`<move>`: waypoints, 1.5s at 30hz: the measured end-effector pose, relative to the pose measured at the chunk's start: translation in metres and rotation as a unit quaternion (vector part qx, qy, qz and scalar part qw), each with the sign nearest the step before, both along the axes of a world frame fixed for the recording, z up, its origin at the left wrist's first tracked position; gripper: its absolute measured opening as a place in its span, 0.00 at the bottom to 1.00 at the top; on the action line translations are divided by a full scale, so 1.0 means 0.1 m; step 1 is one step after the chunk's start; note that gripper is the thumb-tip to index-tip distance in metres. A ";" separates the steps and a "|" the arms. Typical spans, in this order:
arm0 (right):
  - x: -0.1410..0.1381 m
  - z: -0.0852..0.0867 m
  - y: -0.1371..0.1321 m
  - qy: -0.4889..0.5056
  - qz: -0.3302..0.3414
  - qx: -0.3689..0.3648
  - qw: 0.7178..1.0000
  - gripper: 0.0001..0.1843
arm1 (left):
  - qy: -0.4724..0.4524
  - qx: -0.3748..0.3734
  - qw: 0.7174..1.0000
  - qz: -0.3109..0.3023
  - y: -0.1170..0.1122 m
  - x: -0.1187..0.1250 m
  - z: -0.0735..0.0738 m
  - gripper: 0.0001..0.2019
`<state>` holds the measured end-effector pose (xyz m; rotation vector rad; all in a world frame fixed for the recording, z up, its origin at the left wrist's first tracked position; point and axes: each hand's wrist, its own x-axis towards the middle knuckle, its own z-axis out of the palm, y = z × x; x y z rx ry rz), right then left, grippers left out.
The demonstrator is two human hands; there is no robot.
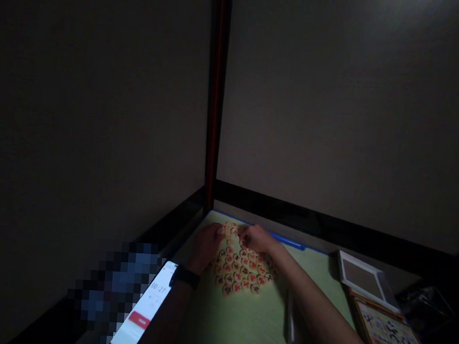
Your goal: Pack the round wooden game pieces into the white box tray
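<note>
Left hand (206, 244) and right hand (257, 239) curled at far edge of chess discs (242, 270), which lie between the hands and behind their fingertips. Grip cannot be told in the dim light. Risk: a dragging wrist could scatter the packed rows.

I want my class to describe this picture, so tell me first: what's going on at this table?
A person works at a green mat in a dim corner. The left hand and right hand rest at the far edge of a tight cluster of round wooden discs marked in red and black. A phone showing a timer lies by the left forearm; a white frame and a printed board sit to the right.
</note>
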<state>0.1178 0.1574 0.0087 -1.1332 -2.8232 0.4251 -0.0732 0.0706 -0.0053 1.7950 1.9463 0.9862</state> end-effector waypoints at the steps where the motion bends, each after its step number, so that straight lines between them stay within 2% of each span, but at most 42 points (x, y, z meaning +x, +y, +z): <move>1: 0.00 0.00 0.00 0.004 0.000 -0.004 1.000 0.10 | -0.009 -0.003 1.000 0.004 0.00 0.00 0.00 0.11; 7: -0.02 -0.04 -0.04 0.043 0.001 -0.018 0.999 0.13 | -0.121 0.015 0.992 0.031 0.05 -0.02 -0.03 0.12; 15: -0.07 -0.04 -0.07 0.059 0.023 -0.009 0.998 0.16 | -0.255 0.024 0.965 0.062 0.11 -0.07 -0.06 0.14; 21: -0.10 0.01 -0.16 0.051 0.035 0.027 0.998 0.12 | -0.265 0.043 0.962 0.049 0.15 -0.09 -0.13 0.14; 25: -0.20 0.02 -0.22 0.042 0.043 0.053 0.997 0.15 | -0.273 0.064 0.959 0.035 0.18 -0.09 -0.18 0.14; 33: -0.30 -0.02 -0.24 -0.013 0.054 0.062 0.997 0.15 | -0.365 0.104 0.925 0.020 0.20 -0.08 -0.20 0.12; 38: -0.25 0.02 -0.19 -0.005 0.042 0.035 0.998 0.19 | -0.375 0.094 0.922 0.024 0.19 -0.08 -0.20 0.14; 45: -0.18 -0.04 0.02 0.027 0.055 -0.064 0.996 0.19 | -0.384 0.091 0.919 0.017 0.21 -0.08 -0.23 0.15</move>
